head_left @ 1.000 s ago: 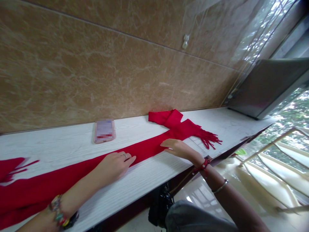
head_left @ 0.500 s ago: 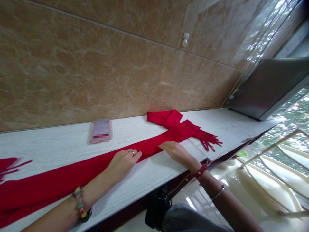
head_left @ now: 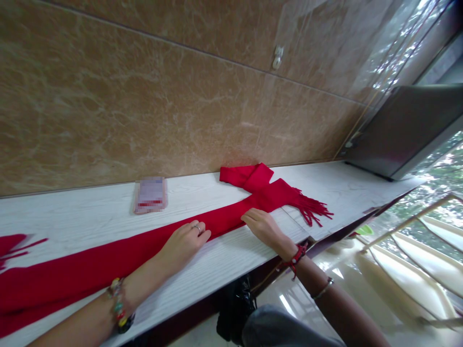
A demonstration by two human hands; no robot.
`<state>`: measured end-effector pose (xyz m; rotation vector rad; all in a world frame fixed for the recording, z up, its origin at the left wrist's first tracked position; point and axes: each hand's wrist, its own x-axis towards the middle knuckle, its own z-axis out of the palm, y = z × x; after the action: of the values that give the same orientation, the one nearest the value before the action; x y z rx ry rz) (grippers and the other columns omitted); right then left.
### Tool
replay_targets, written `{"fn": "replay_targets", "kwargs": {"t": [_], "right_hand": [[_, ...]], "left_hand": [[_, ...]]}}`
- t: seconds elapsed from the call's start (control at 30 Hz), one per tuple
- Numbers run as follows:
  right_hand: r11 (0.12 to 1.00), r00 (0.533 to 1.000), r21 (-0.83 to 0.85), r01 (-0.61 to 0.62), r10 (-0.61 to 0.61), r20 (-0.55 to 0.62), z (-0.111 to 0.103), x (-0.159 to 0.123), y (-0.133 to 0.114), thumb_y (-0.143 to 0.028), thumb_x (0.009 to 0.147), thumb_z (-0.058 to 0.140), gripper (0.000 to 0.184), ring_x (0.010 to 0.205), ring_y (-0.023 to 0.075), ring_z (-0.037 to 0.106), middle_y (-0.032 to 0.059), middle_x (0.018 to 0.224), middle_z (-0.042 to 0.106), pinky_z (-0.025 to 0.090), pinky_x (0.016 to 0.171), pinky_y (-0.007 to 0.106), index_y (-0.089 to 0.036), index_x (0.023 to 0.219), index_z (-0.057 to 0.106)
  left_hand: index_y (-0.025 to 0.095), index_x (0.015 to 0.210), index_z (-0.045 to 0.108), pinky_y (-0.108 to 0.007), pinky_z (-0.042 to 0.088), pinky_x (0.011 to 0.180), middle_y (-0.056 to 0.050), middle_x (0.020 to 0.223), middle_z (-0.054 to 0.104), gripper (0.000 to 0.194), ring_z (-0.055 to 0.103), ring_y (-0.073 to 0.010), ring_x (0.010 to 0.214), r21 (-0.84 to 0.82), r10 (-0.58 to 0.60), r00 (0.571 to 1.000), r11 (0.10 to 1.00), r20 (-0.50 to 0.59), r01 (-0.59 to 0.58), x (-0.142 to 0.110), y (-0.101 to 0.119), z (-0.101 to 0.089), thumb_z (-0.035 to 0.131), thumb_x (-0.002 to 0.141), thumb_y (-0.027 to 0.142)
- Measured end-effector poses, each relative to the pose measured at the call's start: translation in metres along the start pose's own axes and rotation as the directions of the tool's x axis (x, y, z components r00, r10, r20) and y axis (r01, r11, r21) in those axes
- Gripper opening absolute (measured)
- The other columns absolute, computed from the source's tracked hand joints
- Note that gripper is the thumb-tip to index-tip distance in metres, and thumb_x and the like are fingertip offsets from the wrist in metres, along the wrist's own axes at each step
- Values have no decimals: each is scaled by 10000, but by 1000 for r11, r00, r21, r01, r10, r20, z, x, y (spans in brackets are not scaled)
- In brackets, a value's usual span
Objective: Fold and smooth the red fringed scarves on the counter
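A: ok so where is the red scarf [head_left: 220, 219] laid out?

B: Along the white counter [head_left: 173, 291], from the lower left edge of the frame to right of center. It's folded over near the wall [head_left: 144, 96], and its fringe [head_left: 313, 209] is fanned out to the right.

A: And the hands?

B: Both are rested at the scarf's near edge. The left hand [head_left: 186, 241] is placed around the center, its fingers bent and held narrow (a ring is worn on one, fwiw). The right hand [head_left: 264, 229] is set a little to the right, fingers bunched, tips touching the cloth.

A: Is the fabric pinched?

B: Can't be told for either hand, fingertips are half hidden tbh.

A: Anything else around?

B: A phone [head_left: 150, 195], screen pixelated, is seen left of center between scarf and wall. A dark grey box [head_left: 401, 130] is parked at the far right end of the counter.
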<state>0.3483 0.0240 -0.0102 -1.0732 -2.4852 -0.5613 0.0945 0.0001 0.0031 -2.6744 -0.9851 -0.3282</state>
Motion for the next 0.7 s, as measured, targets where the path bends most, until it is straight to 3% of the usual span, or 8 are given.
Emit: {"fn": "replay_targets", "kwargs": {"t": [0.23,0.47,0.57,0.7], "right_hand": [[999,998,25,-43,42,39,5,1,3,-202,883,409,233,710,156,534,60,776,605,439,634,268,-159,821,630],[981,996,174,91,-89,-18,1,2,0,-171,890,378,261,925,172,573,84,985,645,470,788,316,-161,994,617],[981,992,147,125,-126,-6,2,7,-7,-159,886,384,249,883,172,587,89,957,652,469,769,313,-147,983,614],[981,987,109,161,-162,3,2,16,-17,-167,887,394,225,810,165,584,79,871,655,451,727,287,-134,939,611]], "left_hand": [[145,974,591,-344,465,772,-91,932,550,335,520,-205,900,-44,-42,997,998,70,45,-1,1,2,395,756,-17],[216,1210,476,-362,352,979,-71,1308,435,517,408,-184,1184,-217,-19,999,976,48,29,-1,-4,13,385,755,-14],[163,1237,445,-331,381,965,-83,1237,525,495,466,-153,1146,-213,-24,998,977,55,35,0,-4,20,335,789,-15],[100,1158,510,-334,490,818,-126,1093,618,378,583,-200,998,-117,-31,998,992,51,37,3,-3,16,384,814,9]]}}
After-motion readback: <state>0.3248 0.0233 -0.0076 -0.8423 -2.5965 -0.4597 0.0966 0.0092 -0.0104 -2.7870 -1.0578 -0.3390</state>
